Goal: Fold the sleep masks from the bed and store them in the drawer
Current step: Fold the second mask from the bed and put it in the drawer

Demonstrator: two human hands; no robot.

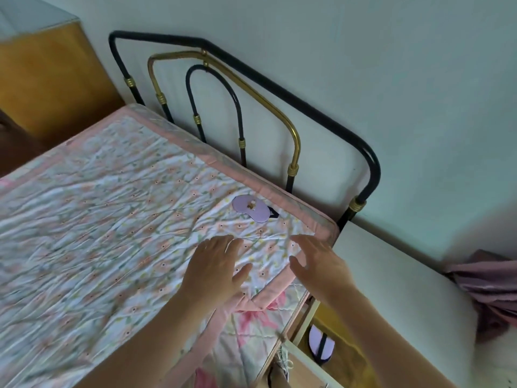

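A lilac sleep mask (251, 208) with a small decoration and a dark strap lies flat on the floral bedspread (98, 214), near the bed's far right corner. My left hand (218, 264) hovers over the bedspread just short of the mask, fingers spread, holding nothing. My right hand (319, 261) is beside it over the bed's right edge, also empty with fingers apart. Down at the lower right, an open drawer (305, 326) holds a folded lilac mask (321, 343) with a dark strap across it.
A black and brass metal headboard (291, 127) stands against the wall behind the bed. A white bedside unit (391, 275) sits right of the bed with pink-mauve cloth (486, 287) on it. A wooden cabinet (47, 79) is at the far left.
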